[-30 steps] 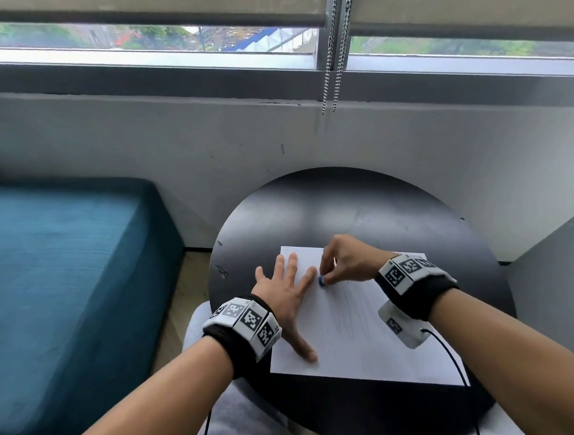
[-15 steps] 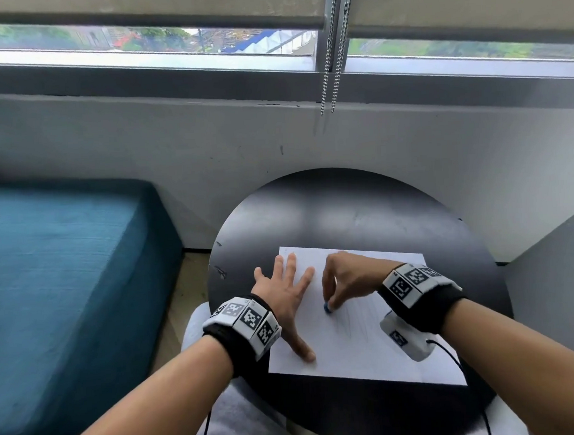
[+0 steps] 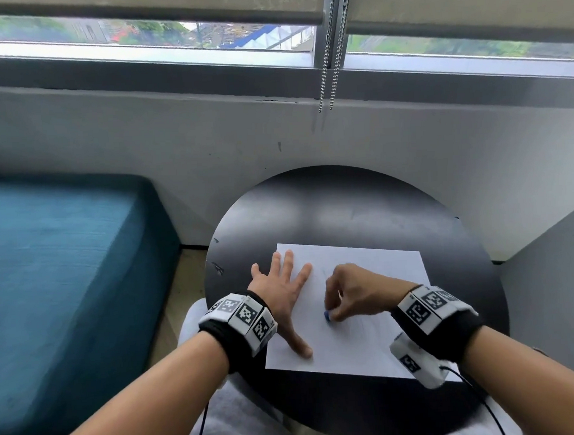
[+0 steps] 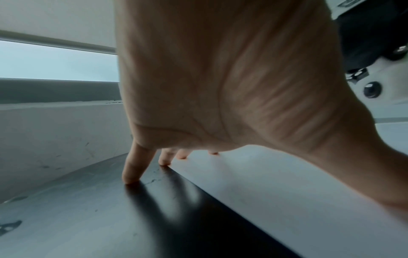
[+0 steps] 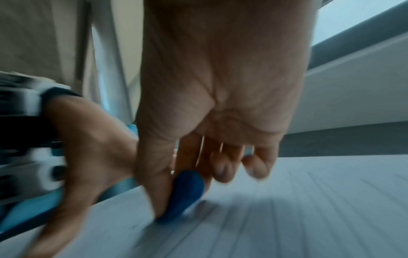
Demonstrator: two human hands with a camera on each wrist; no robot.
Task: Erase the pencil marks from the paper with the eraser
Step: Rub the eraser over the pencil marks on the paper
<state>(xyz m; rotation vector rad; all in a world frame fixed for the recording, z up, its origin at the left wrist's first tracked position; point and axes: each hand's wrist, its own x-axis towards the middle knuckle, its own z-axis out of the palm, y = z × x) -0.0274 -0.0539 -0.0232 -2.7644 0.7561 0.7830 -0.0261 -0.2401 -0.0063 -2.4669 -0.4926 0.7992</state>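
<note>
Paper (image 3: 359, 300) is lying flat on the round black counter (image 3: 328, 208), its long edges running roughly left to right, the near edge close to the person's lap. The left hand (image 3: 279, 291) is lying spread and flat along the sheet's left side, fingers straight and fanned; the thumb is pressing on the paper near its front-left corner, while the left wrist view shows the little finger (image 4: 134, 167) touching the dark counter just off the sheet's edge and the other fingertips resting on the white surface. The right hand (image 3: 356, 293) is hovering low over the middle of the sheet with fingers curled, pinching a small blue eraser (image 3: 327, 316) between the thumb and the first fingers. In the right wrist view the eraser (image 5: 187, 190) is standing with its lower end against the paper (image 5: 309, 209), the ring and little fingers tucked loosely beside it and holding nothing. That view is smeared with motion blur. Faint grey pencil marks (image 3: 368, 326) are showing on the sheet to the right of the eraser, too pale to read. A teal bed (image 3: 66, 288) is sitting to the left of the counter, and bead chains (image 3: 328, 49) are hanging from the window blinds above.
</note>
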